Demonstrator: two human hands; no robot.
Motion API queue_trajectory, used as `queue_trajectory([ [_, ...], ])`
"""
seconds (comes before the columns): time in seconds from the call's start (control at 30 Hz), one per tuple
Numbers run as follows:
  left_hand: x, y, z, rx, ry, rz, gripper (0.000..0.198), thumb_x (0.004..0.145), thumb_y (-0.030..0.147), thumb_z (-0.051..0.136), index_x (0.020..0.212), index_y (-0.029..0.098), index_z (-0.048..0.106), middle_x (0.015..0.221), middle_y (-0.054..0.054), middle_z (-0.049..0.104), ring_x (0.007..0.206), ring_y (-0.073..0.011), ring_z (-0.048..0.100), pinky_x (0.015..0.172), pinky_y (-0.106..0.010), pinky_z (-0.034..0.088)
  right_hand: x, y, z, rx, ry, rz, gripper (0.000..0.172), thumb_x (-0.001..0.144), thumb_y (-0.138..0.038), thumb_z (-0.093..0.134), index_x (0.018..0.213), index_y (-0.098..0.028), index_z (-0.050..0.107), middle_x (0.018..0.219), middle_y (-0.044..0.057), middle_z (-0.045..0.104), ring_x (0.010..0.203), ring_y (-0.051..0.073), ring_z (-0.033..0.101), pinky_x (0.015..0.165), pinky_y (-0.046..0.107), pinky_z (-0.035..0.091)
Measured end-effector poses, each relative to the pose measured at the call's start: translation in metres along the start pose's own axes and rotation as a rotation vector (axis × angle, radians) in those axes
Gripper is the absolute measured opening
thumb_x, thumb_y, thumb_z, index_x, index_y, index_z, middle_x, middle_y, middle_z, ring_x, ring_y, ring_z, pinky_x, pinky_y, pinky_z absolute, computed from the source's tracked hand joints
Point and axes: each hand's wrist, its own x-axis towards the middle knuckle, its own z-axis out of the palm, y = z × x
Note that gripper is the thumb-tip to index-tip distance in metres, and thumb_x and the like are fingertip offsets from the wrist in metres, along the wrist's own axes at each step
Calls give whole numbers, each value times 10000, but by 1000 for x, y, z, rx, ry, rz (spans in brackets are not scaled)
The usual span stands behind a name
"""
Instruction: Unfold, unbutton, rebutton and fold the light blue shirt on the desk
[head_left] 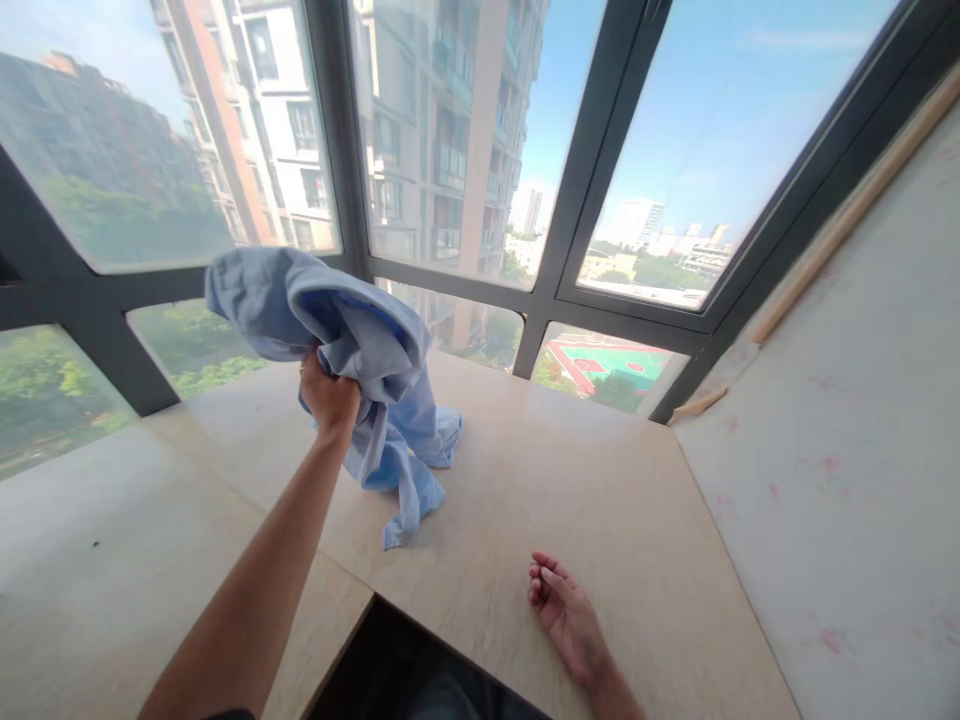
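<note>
A crumpled light blue shirt (322, 300) is bunched in my left hand (330, 395), whose fingers are wrapped tightly round the cloth. Most of the fabric is held up above the surface, left of centre. Its lower end, which looks like a sleeve, drapes down onto the pale board. Folds of cloth hide part of my left fingers. Lower right, my right hand (566, 610) rests on or just above the board, palm partly turned up. Its fingers are loosely curled, with a gap at the thumb and nothing held. It stays apart from the shirt.
The pale board (630, 500) spreads beneath large windows with dark frames (551, 260). A dark rectangular opening (420, 670) lies at the board's near edge. On the right stands a flower-patterned wall (847, 440). A small dark speck (95, 544) is at the left.
</note>
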Motion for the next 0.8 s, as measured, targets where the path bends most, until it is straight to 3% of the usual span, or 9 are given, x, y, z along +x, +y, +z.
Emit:
queue_trajectory([
  [0.13,-62,-32,9,387,-467,-292,496,686,122,572,1175,190,624,1153,-150,657,1138,-368,586,932,-522,462,-2,-1,2,-8,5,-3,391,616,-236,901,950,-133,727,827,44,698,691,95,619,658,201,523],
  [0.17,-78,-37,12,394,-489,-306,476,710,120,547,1178,172,621,1213,-172,630,1180,-359,564,941,-507,466,-2,-2,2,-6,6,-7,390,619,-233,899,953,-132,726,830,45,699,692,96,619,658,204,523],
  [0.27,-126,-37,26,377,-398,-250,440,785,135,487,1213,161,586,1360,-180,536,1319,-333,450,1018,-510,428,-3,-1,4,-4,6,-19,378,630,-231,891,956,-138,723,832,43,696,689,99,616,652,210,521],
  [0.33,-158,-25,38,327,-363,-220,438,800,138,480,1227,177,569,1340,-155,552,1332,-304,439,1066,-498,401,-4,-1,5,-11,8,-24,375,629,-237,890,951,-145,721,827,38,693,686,101,613,648,216,519],
  [0.47,-229,6,59,142,-428,-121,426,791,103,484,1192,202,588,1352,-134,544,1335,-271,445,1110,-472,377,-5,-2,5,-20,15,-28,371,626,-241,889,943,-157,717,830,36,696,689,101,617,659,221,516],
  [0.57,-285,13,65,-103,-573,-9,354,805,87,463,1102,185,627,1238,-134,617,1231,-243,541,1070,-439,426,-4,-1,4,-7,12,-29,357,639,-240,882,946,-161,718,829,31,701,692,97,620,672,222,515],
  [0.63,-315,7,64,-209,-725,-16,306,796,77,459,998,200,652,1084,-97,678,1068,-218,628,959,-409,501,-4,-1,4,10,5,-29,344,646,-247,877,940,-159,721,819,26,702,687,96,618,675,224,511],
  [0.7,-335,-3,60,-224,-834,-44,300,770,48,438,894,199,665,952,-72,698,914,-196,663,839,-369,535,-3,0,5,30,-11,-42,321,663,-268,868,924,-151,722,806,26,701,675,95,612,663,222,500],
  [0.8,-347,-15,55,-195,-895,-10,309,755,32,417,819,193,672,885,-65,698,844,-187,659,781,-343,520,-2,-2,5,56,-19,-87,281,695,-304,846,889,-142,721,789,30,697,656,94,598,644,221,478],
])
